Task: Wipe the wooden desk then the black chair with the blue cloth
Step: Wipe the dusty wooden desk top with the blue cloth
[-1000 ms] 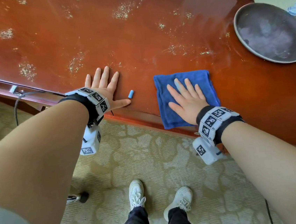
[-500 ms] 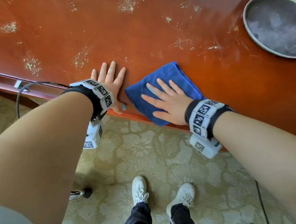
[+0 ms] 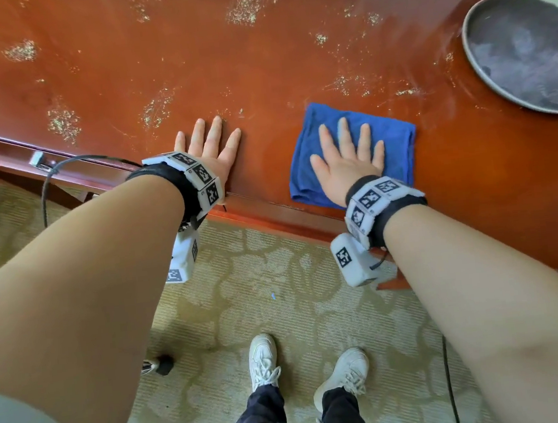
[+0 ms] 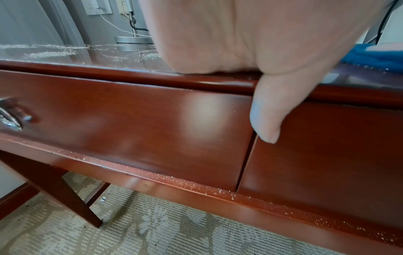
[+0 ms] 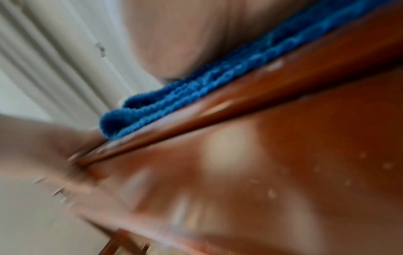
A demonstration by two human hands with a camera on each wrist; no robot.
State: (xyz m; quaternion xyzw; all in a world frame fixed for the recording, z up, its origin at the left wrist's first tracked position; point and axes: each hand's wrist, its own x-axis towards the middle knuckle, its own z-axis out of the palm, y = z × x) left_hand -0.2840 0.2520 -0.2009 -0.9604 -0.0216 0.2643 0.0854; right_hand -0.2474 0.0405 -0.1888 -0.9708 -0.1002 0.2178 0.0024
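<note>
The folded blue cloth (image 3: 391, 144) lies near the front edge of the glossy red-brown wooden desk (image 3: 152, 62). My right hand (image 3: 351, 155) lies flat on it, fingers straight and spread. The blurred right wrist view shows the cloth's (image 5: 196, 86) folded edge under my palm. My left hand (image 3: 211, 149) rests flat on the bare desk to the left of the cloth. Its thumb (image 4: 268, 117) hangs down over the desk's front edge onto the drawer front (image 4: 141, 129). Patches of pale crumbs (image 3: 62, 124) dot the desktop. No black chair is in view.
A round grey metal dish (image 3: 523, 54) sits at the desk's right end. A black cable (image 3: 50, 180) hangs off the front edge at left. On the patterned carpet (image 3: 261, 282) below are my white shoes and a black castor (image 3: 162, 363). A metal drawer handle (image 4: 8, 119) shows at left.
My right hand has slid the cloth back to the right, away from my left hand, and squared it up. My left hand has stayed planted at the desk edge.
</note>
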